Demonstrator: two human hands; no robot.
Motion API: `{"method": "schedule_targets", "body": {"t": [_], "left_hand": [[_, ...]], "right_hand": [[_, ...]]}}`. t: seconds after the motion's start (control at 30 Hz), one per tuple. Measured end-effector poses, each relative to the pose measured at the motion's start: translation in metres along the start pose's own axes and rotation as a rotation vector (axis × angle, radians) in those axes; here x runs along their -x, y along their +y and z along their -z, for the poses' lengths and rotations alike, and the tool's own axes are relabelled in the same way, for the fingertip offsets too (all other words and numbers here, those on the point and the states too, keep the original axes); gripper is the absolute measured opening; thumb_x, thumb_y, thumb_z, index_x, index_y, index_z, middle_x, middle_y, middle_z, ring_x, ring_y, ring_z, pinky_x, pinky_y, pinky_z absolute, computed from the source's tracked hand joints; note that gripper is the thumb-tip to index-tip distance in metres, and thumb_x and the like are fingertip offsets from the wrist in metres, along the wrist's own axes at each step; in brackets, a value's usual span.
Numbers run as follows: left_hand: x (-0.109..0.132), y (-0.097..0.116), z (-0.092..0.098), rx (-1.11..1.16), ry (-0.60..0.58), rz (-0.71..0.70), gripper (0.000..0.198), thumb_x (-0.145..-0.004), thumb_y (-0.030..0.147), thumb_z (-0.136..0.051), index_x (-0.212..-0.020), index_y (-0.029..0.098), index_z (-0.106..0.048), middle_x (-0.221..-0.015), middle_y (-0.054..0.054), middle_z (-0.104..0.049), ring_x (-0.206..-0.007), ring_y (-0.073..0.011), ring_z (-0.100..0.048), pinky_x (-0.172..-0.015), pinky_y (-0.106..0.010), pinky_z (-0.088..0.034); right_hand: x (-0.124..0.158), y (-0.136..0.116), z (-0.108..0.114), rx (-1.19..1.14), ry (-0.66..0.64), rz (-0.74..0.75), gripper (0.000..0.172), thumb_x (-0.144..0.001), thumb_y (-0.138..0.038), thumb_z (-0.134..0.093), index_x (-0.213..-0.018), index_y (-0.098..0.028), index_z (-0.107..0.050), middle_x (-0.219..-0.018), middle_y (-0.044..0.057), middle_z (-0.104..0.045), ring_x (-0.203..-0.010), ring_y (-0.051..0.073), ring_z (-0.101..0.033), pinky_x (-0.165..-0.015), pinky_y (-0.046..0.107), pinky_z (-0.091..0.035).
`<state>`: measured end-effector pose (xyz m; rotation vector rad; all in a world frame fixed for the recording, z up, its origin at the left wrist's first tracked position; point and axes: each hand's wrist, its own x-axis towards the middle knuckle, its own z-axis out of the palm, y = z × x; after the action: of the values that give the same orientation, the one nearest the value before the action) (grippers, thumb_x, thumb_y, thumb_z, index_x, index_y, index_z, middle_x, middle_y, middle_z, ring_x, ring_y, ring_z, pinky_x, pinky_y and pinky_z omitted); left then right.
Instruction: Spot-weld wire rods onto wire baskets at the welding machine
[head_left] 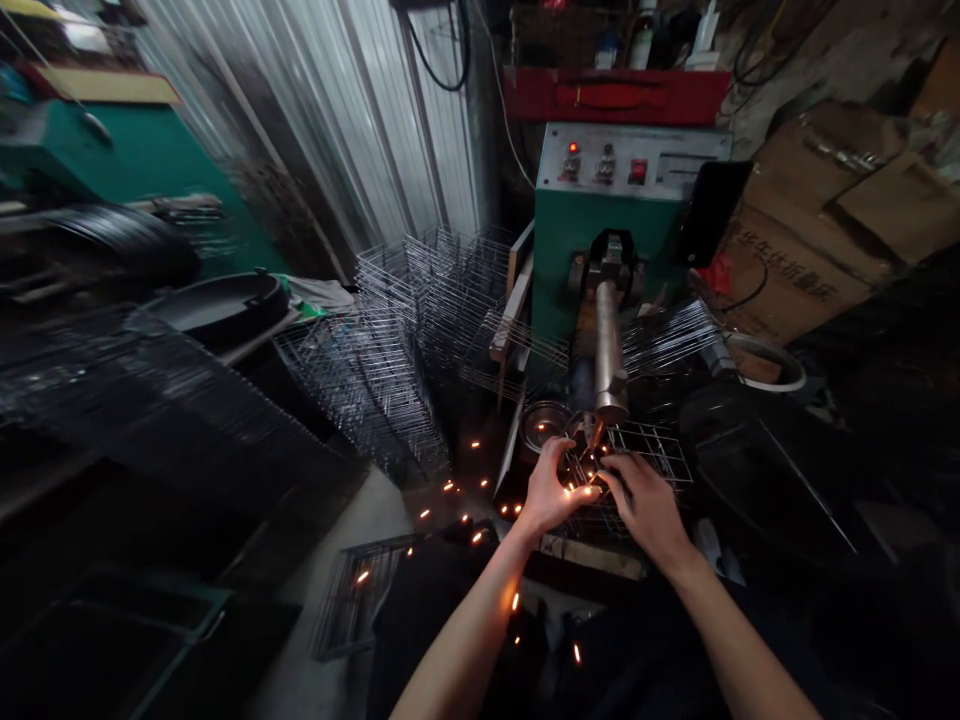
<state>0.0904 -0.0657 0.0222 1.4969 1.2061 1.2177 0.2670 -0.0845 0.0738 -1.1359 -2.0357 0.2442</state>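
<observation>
Sparks fly from the copper tip [597, 434] of a green spot welder [559, 260], whose thick metal arm [609, 345] reaches down toward me. Beneath the tip lies a wire rack [660, 455] of crossed thin metal rods. My left hand [551, 492] grips the rack on the left side of the tip, thumb and fingers curved around its wires. On the other side my right hand [646, 508] pinches the wirework close to the tip. The exact contact of the fingertips is partly hidden by glare and wires.
Stacked wire racks [390, 370] stand left of the welder. A bundle of thin metal rods [667, 335] lies right of its arm. A phone-like black panel [712, 212] is fixed at the welder's upper right, near cardboard boxes [795, 250]. Another wire grid [356, 600] leans low at left.
</observation>
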Motion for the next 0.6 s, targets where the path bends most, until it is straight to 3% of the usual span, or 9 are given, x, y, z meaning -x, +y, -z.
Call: {"method": "schedule_targets", "body": {"t": [0.1,0.3,0.6], "left_hand": [[-0.002,0.001,0.000,0.015,0.036,0.000,0.074,-0.059,0.026,-0.087,-0.125,0.027,-0.054,-0.132,-0.005,-0.056,-0.116,-0.0259,-0.059,-0.101,-0.041,-0.046],[-0.030,-0.006,0.007,0.114,-0.025,0.080,0.074,-0.057,0.022,-0.088,-0.123,0.024,-0.056,-0.117,-0.005,-0.064,-0.108,-0.0246,-0.062,-0.099,-0.041,-0.048],[-0.046,-0.008,0.017,0.027,-0.046,-0.008,0.073,-0.055,0.024,-0.089,-0.121,0.026,-0.058,-0.121,-0.003,-0.063,-0.113,-0.0262,-0.059,-0.099,-0.039,-0.046]], "right_hand": [[-0.002,0.001,0.000,0.025,0.022,-0.004,0.011,-0.100,-0.022,-0.053,-0.108,-0.021,-0.060,-0.102,0.007,-0.063,-0.095,0.023,-0.062,-0.087,0.036,-0.050],[-0.018,0.022,0.002,0.198,0.035,0.015,0.016,-0.099,-0.025,-0.052,-0.089,-0.020,-0.062,-0.089,0.008,-0.059,-0.084,0.026,-0.056,-0.077,0.039,-0.048],[-0.022,0.032,0.006,0.161,0.017,0.004,0.017,-0.099,-0.026,-0.052,-0.086,-0.020,-0.062,-0.085,0.006,-0.060,-0.083,0.024,-0.057,-0.077,0.035,-0.046]]}}
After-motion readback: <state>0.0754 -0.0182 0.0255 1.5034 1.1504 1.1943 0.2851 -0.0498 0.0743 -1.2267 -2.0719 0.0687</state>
